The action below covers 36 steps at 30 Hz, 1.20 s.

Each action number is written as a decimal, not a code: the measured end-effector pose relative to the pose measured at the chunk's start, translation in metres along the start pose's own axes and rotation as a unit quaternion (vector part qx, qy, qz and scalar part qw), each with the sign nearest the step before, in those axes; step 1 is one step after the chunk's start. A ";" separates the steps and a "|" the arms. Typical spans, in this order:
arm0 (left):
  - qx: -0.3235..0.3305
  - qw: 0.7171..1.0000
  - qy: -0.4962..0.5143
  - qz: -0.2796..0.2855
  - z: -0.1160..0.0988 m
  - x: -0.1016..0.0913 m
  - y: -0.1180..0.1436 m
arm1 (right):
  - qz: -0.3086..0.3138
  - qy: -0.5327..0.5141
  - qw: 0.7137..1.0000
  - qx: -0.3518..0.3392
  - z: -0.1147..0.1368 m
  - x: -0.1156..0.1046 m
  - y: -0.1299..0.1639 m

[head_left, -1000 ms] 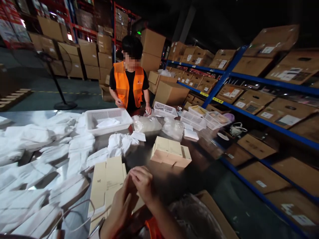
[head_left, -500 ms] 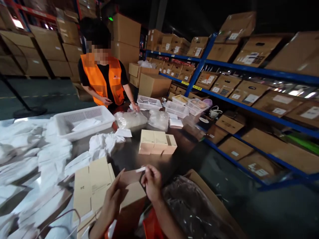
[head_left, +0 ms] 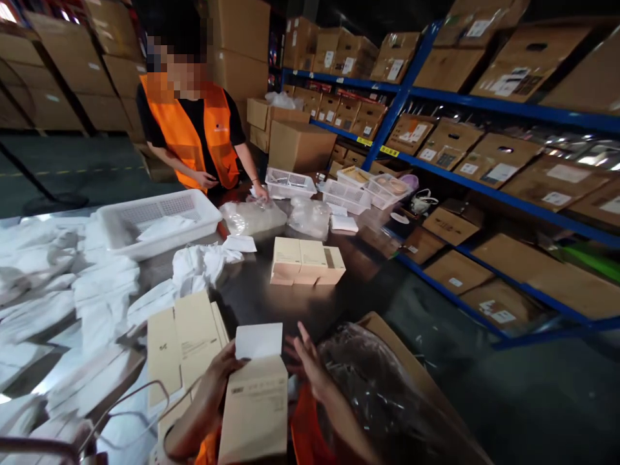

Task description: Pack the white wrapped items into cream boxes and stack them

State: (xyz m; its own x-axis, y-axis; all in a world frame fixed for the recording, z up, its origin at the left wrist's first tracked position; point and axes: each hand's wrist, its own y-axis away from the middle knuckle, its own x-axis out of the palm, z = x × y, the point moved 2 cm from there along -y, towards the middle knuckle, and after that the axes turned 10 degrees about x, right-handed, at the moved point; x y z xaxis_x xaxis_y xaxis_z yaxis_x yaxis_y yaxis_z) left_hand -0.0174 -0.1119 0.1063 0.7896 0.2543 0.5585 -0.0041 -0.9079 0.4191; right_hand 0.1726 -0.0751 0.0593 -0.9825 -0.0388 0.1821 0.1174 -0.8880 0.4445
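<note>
The left hand [head_left: 220, 378] holds a small tan box [head_left: 255, 413] at the bottom middle of the frame, fingers wrapped on its left side. The box stands up with its white top flap [head_left: 259, 340] open. The right hand [head_left: 306, 361] is just beside the box on its right, fingers spread wide and holding nothing. Just left of the box lie flat tan boxes [head_left: 186, 342] on the shiny table [head_left: 252, 300]. A little higher, in the middle of the frame, sit three made-up tan boxes [head_left: 307, 261] in a row. White bags [head_left: 58, 303] are piled at the left. A white basket [head_left: 157, 223] sits higher up on the left. Across the table stands a person in an orange vest [head_left: 196, 139], one hand on a clear bag [head_left: 252, 216]. Blue shelves [head_left: 484, 194] with brown cartons fill the right side.
</note>
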 end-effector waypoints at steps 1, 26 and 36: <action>-0.007 1.000 0.004 -0.004 0.000 0.000 0.001 | 0.043 -0.040 0.998 0.033 0.002 0.015 0.001; 0.365 0.903 -0.221 -0.042 0.004 -0.045 0.021 | 0.173 0.070 0.941 -0.281 0.019 0.070 0.033; 0.262 0.923 -0.280 -0.004 0.012 -0.054 0.023 | 0.161 0.243 0.908 -0.302 0.018 0.058 0.023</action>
State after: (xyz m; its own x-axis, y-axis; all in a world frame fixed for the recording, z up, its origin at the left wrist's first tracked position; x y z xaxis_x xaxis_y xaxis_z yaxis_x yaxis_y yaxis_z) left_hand -0.0529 -0.1509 0.0771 0.9825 0.1823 0.0376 0.1844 -0.9807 -0.0651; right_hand 0.1206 -0.0892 0.0961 -0.8767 -0.4073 -0.2560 0.4525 -0.8788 -0.1513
